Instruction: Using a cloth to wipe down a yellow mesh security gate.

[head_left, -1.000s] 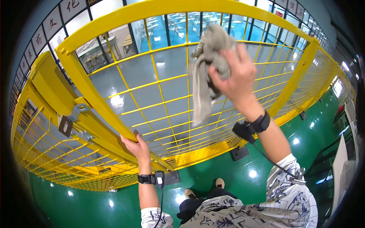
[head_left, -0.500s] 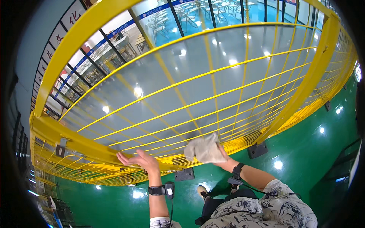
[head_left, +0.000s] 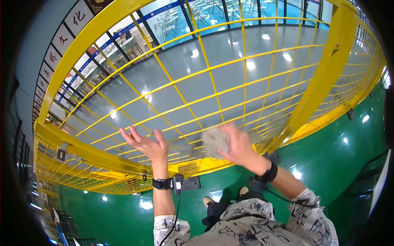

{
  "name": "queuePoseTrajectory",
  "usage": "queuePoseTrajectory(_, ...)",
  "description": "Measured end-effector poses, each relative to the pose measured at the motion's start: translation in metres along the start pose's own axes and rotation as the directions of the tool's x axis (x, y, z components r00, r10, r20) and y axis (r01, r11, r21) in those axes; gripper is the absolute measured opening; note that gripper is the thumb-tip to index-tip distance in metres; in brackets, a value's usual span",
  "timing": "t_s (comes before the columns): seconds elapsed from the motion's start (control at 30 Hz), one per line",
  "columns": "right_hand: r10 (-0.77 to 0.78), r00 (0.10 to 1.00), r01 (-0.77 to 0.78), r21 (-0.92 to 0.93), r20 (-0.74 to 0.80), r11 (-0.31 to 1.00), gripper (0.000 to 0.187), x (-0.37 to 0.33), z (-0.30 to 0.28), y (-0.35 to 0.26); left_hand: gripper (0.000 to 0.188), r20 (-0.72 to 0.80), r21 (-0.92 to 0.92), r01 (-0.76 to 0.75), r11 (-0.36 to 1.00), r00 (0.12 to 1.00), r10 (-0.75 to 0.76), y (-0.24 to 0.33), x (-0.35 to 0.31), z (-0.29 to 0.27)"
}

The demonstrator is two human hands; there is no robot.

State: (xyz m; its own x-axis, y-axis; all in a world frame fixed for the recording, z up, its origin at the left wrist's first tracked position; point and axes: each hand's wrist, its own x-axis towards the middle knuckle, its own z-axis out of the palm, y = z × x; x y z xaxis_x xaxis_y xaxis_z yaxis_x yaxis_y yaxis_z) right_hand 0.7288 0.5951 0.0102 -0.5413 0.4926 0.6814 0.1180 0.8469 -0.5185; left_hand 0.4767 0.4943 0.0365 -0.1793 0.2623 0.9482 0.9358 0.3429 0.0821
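Note:
A yellow wire-mesh fence panel [head_left: 175, 82] with thick yellow posts stands right in front of me. Against its lower wires my right hand [head_left: 243, 149] holds a crumpled greyish-white cloth [head_left: 215, 142]. Both are smeared by motion, and I cannot tell whether the cloth touches the wires. My left hand [head_left: 148, 146] is raised beside the left post with its fingers spread and nothing in them. Each wrist wears a black strap with a small box and a cable.
Green glossy floor [head_left: 119, 217] lies under my feet, grey floor [head_left: 230, 61] beyond the mesh. Black feet [head_left: 189, 183] carry the fence posts. Farther off, glass partitions front rooms with folding chairs [head_left: 201, 18]. Dark furniture stands at the right edge.
My right hand and the cloth have moved up a little along the mesh. The left hand has risen off the yellow post, fingers spreading wider. My view has shifted slightly.

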Motion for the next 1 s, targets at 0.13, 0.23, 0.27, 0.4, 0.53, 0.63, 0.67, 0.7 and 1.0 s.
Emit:
queuePoseTrajectory(0.13, -0.351, 0.741, 0.434, 0.010, -0.572, 0.901, 0.069, 0.118, -0.059, -0.061, 0.068, -0.036, -0.032, 0.027, 0.999, 0.999, -0.029, -0.003, 0.012, -0.015)
queuePoseTrajectory(0.23, -0.535, 0.649, 0.384, -0.375, -0.540, 0.844, 0.061, 0.187, -0.095, -0.098, 0.066, 0.050, -0.040, 0.001, 0.999, 0.999, 0.001, -0.002, 0.016, -0.022)
queuePoseTrajectory(0.27, -0.483, 0.735, 0.318, -0.388, -0.475, 0.865, 0.058, 0.197, -0.093, -0.103, 0.066, 0.057, -0.049, 0.001, 0.999, 0.998, 0.002, 0.001, 0.018, -0.019)
queuePoseTrajectory(0.4, -0.557, 0.638, 0.397, -0.393, -0.532, 0.830, 0.060, 0.195, -0.059, -0.098, 0.065, 0.093, -0.055, 0.047, 0.997, 0.995, -0.042, 0.006, 0.022, -0.023)
queuePoseTrajectory(0.53, -0.648, 0.576, 0.392, -0.527, -0.499, 0.754, 0.044, 0.192, -0.032, -0.072, 0.064, 0.081, -0.020, 0.036, 0.999, 0.996, -0.034, 0.003, 0.019, -0.022)
queuePoseTrajectory(0.63, -0.578, 0.633, 0.416, -0.404, -0.515, 0.815, 0.027, 0.181, -0.023, -0.066, 0.065, 0.079, -0.014, 0.029, 0.999, 0.996, -0.028, -0.001, 0.014, -0.017)
queuePoseTrajectory(0.67, -0.573, 0.635, 0.409, -0.404, -0.518, 0.818, 0.027, 0.177, -0.014, -0.063, 0.066, 0.090, -0.014, 0.042, 0.999, 0.995, -0.041, -0.004, 0.013, -0.017)
queuePoseTrajectory(0.7, -0.603, 0.611, 0.389, -0.469, -0.513, 0.793, 0.030, 0.170, -0.009, -0.056, 0.066, 0.069, 0.019, 0.007, 1.000, 0.998, -0.008, -0.006, 0.012, -0.014)
queuePoseTrajectory(1.0, -0.484, 0.798, 0.350, -0.378, -0.360, 0.857, 0.023, 0.061, 0.035, -0.009, 0.064, 0.060, 0.008, -0.029, 1.000, 0.998, 0.029, 0.006, 0.015, -0.013)
